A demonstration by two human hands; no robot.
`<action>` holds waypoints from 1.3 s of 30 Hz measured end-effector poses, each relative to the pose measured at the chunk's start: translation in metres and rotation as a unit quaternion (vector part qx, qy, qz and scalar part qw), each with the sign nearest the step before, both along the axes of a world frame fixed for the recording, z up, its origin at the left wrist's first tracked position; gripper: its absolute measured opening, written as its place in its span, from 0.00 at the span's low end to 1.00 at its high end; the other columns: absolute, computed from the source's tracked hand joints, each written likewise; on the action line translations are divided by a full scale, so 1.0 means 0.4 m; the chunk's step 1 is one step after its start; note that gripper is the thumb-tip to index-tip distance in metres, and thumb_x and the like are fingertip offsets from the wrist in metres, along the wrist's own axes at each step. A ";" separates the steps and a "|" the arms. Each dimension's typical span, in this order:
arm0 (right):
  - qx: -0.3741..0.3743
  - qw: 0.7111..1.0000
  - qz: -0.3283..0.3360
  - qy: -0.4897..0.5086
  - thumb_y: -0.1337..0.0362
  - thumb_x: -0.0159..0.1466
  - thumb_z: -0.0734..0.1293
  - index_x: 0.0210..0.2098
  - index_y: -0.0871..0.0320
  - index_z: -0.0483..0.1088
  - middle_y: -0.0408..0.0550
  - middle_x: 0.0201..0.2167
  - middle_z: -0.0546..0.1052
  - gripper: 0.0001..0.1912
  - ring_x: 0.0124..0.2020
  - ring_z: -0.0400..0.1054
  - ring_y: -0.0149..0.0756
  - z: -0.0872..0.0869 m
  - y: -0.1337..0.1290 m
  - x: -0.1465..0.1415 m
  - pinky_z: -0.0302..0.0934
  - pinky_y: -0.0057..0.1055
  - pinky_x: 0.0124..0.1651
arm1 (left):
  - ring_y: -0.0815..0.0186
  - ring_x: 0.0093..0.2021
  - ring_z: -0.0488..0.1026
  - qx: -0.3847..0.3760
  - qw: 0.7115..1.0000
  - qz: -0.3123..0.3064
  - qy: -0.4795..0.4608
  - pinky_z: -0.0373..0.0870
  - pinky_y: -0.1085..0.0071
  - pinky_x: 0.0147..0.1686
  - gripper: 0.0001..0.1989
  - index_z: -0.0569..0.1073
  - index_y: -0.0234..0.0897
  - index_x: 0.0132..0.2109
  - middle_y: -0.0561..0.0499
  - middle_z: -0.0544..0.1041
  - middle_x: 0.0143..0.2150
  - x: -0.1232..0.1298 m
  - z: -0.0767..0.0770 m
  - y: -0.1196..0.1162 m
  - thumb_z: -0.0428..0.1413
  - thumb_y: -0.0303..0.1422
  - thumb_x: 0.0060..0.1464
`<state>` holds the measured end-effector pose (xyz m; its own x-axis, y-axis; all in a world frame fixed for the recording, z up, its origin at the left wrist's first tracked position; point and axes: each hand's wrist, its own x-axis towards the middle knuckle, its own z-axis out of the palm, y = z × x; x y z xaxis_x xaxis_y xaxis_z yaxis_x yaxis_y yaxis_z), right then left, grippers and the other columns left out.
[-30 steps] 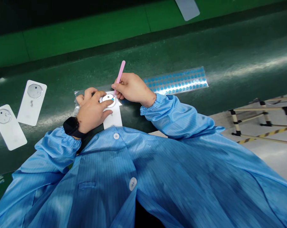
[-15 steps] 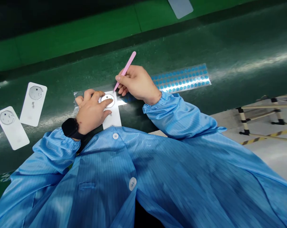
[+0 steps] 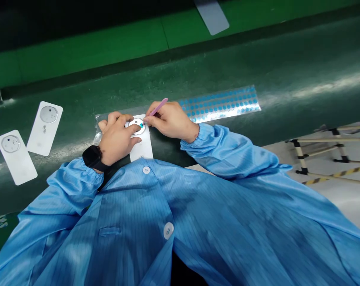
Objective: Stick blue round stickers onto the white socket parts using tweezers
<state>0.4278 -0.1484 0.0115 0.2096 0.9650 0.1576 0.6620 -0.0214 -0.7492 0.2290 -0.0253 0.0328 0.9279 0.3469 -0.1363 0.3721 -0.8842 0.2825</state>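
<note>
Head view: R hand (image 3: 170,121) pinching slim pink tweezers (image 3: 157,108), tips w/ tiny blue dot (image 3: 141,125) on round window of white rectangular card (image 3: 142,149), L hand (image 3: 116,139) part-open, pressing card on dark green belt (image 3: 287,67), clear strip of blue dots (image 3: 218,104) just beside.

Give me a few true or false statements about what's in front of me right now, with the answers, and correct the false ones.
1. The right hand holds pink tweezers. True.
2. The left hand rests on a white card. True.
3. The black watch is on the right wrist. False: it is on the left wrist.
4. The sheet of blue dots lies to the left of the left hand. False: it lies to the right, beyond the right hand.
5. Two other cards lie to the left of the hands. True.
</note>
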 end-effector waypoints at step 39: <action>0.008 1.000 -0.009 0.007 0.40 0.78 0.63 0.42 0.56 0.76 0.48 0.34 0.80 0.26 0.38 0.73 0.40 -0.027 -0.001 -0.010 0.63 0.36 0.45 | 0.35 0.68 0.65 -0.016 1.000 0.005 -0.007 0.62 0.38 0.57 0.14 0.86 0.48 0.58 0.38 0.78 0.69 -0.004 -0.002 -0.010 0.65 0.37 0.67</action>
<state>0.4239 -0.1487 0.0007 0.2291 0.9583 0.1708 0.6515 -0.0206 -0.7584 0.2274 -0.0293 0.0320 0.9263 0.3518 -0.1349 0.3767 -0.8706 0.3164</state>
